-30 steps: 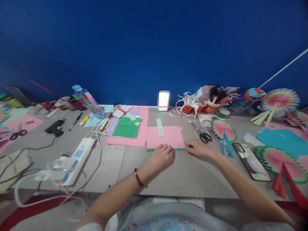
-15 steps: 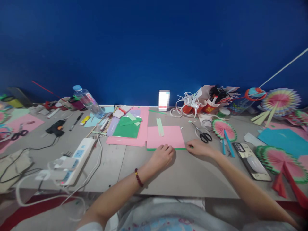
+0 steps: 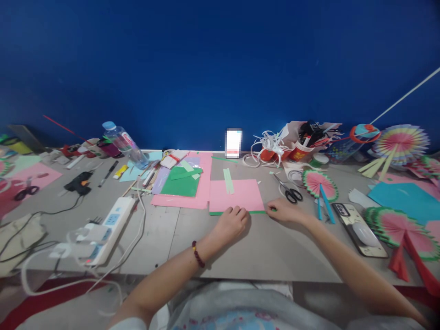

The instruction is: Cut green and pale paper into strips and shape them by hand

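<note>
Pink sheet (image 3: 245,196) is flat mid-table, prob just paper, w/ a green strip (image 3: 256,212) along its near edge. L hand (image 3: 232,223) has fingers curled over that edge, R hand (image 3: 282,211) is curled at the near right corner; can't tell if either's really pinching. Imo it's v light, bendy, creases easily & might slide, so flat fingertips near the edge, no hard squeezing.

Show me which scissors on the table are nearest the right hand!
The scissors lying just beyond the right hand; the other pair lies far left on pink paper.
</note>
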`<state>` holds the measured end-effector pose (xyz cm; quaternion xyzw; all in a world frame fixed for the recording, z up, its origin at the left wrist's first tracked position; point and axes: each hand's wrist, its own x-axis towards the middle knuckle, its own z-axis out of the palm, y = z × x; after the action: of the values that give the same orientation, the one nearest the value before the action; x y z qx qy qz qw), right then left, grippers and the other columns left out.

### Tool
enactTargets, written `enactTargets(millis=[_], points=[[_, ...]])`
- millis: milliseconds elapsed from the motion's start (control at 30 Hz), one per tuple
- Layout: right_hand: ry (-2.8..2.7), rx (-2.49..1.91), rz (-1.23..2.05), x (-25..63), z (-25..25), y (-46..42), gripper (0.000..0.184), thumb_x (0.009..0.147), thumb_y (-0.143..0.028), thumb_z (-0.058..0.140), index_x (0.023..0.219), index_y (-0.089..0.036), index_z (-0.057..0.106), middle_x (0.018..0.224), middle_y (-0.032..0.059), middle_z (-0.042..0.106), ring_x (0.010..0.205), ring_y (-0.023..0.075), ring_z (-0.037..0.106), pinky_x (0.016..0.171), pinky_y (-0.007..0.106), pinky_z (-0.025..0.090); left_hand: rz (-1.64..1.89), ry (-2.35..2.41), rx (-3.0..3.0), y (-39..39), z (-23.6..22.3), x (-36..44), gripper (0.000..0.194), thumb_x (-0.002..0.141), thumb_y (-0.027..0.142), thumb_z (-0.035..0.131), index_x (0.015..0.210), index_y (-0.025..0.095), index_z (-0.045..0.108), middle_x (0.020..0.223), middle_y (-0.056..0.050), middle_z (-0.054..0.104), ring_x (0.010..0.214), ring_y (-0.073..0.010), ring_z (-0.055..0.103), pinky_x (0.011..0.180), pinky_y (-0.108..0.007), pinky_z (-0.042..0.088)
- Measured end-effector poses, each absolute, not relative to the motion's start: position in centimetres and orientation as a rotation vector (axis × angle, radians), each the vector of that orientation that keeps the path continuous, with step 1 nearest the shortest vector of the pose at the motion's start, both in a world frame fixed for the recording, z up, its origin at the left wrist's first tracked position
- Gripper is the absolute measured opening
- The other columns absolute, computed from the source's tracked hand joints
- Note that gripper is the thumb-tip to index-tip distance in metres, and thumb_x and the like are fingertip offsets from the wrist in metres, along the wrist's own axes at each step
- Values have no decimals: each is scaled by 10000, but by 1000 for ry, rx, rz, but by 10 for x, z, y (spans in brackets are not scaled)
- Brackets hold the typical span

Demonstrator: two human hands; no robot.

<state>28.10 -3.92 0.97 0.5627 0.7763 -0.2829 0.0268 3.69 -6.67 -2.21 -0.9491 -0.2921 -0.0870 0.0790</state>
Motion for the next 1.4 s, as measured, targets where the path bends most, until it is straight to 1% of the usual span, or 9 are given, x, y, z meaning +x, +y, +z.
enactTargets(millis=[367, 600, 867, 1033, 1167, 1267, 1400], points=[[2399, 1733, -900, 283, 6, -38, 213, 751, -248, 474, 566, -166, 537, 538, -11, 495, 554, 117, 400, 537, 251, 240, -243, -903, -2805, -69, -22, 38, 285, 911, 190, 467, 1174, 93, 516, 1008, -110, 564, 902, -211, 514, 684, -344, 407], [2397, 1753, -893, 282, 7, -39, 199, 741, -242, 474, 563, -169, 529, 540, -12, 496, 558, 119, 413, 536, 250, 244, -239, -893, -2826, -69, -20, 37, 288, 905, 192, 486, 1171, 85, 517, 1004, -114, 567, 900, -218, 521, 679, -346, 412], [2365, 1786, -882, 280, 8, -40, 191, 736, -235, 485, 558, -173, 513, 534, -12, 482, 551, 116, 392, 524, 249, 229, -236, -897, -2837, -68, -23, 38, 300, 894, 188, 507, 1179, 97, 507, 1015, -115, 563, 923, -221, 519, 697, -346, 412], [2335, 1762, -858, 276, 11, -38, 199, 731, -226, 490, 539, -175, 480, 528, -13, 463, 545, 114, 380, 520, 254, 223, -185, -893, -2876, -66, -12, 42, 233, 893, 178, 486, 1108, 101, 533, 980, -107, 565, 896, -224, 512, 688, -349, 411], [2302, 1780, -874, 274, 15, -38, 185, 732, -216, 494, 552, -171, 503, 535, -12, 478, 556, 116, 390, 524, 253, 231, -241, -809, -2935, -67, -7, 62, 207, 896, 182, 479, 1068, 89, 547, 980, -121, 566, 930, -228, 505, 732, -347, 419], [2309, 1783, -850, 274, 14, -39, 192, 730, -217, 513, 545, -168, 517, 535, -4, 504, 563, 121, 393, 520, 252, 231, -244, -720, -3014, -70, -10, 83, 174, 895, 195, 479, 983, 94, 589, 942, -121, 573, 917, -222, 513, 727, -334, 427], [2342, 1795, -838, 276, 8, -38, 196, 734, -231, 526, 548, -170, 537, 565, 15, 561, 569, 129, 424, 523, 246, 247, -209, -842, -2977, -77, -15, 100, 217, 869, 166, 492, 1021, 57, 601, 958, -141, 572, 927, -234, 518, 726, -342, 443]])
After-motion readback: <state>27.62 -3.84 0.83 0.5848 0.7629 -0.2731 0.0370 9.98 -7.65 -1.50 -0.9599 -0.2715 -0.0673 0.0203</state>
